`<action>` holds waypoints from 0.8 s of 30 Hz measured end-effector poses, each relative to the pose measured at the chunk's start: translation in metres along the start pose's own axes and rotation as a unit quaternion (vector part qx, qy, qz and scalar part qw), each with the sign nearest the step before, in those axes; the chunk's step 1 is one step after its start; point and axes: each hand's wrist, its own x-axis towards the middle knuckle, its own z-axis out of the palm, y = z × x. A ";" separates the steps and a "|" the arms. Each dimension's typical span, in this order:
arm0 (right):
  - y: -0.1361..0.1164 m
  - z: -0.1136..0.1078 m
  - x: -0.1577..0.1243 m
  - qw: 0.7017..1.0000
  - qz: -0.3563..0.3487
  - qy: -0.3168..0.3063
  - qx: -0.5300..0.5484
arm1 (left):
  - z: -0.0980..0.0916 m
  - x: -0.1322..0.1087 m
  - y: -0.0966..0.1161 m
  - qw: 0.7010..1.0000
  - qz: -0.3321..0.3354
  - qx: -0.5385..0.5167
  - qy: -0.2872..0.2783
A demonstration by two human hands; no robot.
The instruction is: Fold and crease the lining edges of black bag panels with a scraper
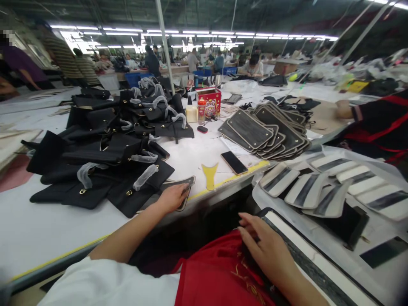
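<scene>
Red cloth (216, 272) covers my lap, and my right hand (269, 250) lies on it palm down, with the fingers stretched out and almost flat. The fingertips touch the near end of a long dark panel with a white stripe (314, 259), but they do not close around it. My left hand (174, 197) is at the front edge of the white table (38, 229) and rests on a small flat dark piece (188, 182). Its fingers are loosely bent and lie on top of the piece without gripping it.

Just to the right of this piece a yellow template (209, 175) lies, and then a black phone (234, 162). Left of my hand there is a big heap of black bags (105, 157), some with foam wrapped around the handles. On my right, pale striped panels (306, 189) lie spread on a plastic sheet.

Farther back a fanned stack of dark panels (264, 131) sits on the table, and behind it a red box (208, 101) beside a small bottle (201, 109). A co-worker's hand (343, 109) shows at the right side.
</scene>
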 end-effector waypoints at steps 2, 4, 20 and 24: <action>-0.009 0.026 0.026 0.996 -0.069 -0.016 -0.045 | 0.004 -0.007 0.009 0.999 0.026 -0.009 0.020; -0.014 0.049 0.051 0.985 -0.132 -0.025 -0.108 | 0.013 -0.014 0.020 0.996 0.073 -0.018 0.045; 0.009 -0.053 0.060 0.953 -0.195 0.177 -0.146 | -0.007 -0.017 -0.026 0.990 0.045 -0.112 0.079; 0.009 -0.069 0.014 0.964 -0.104 0.227 -0.096 | -0.015 0.004 0.002 0.964 -0.040 -0.240 0.107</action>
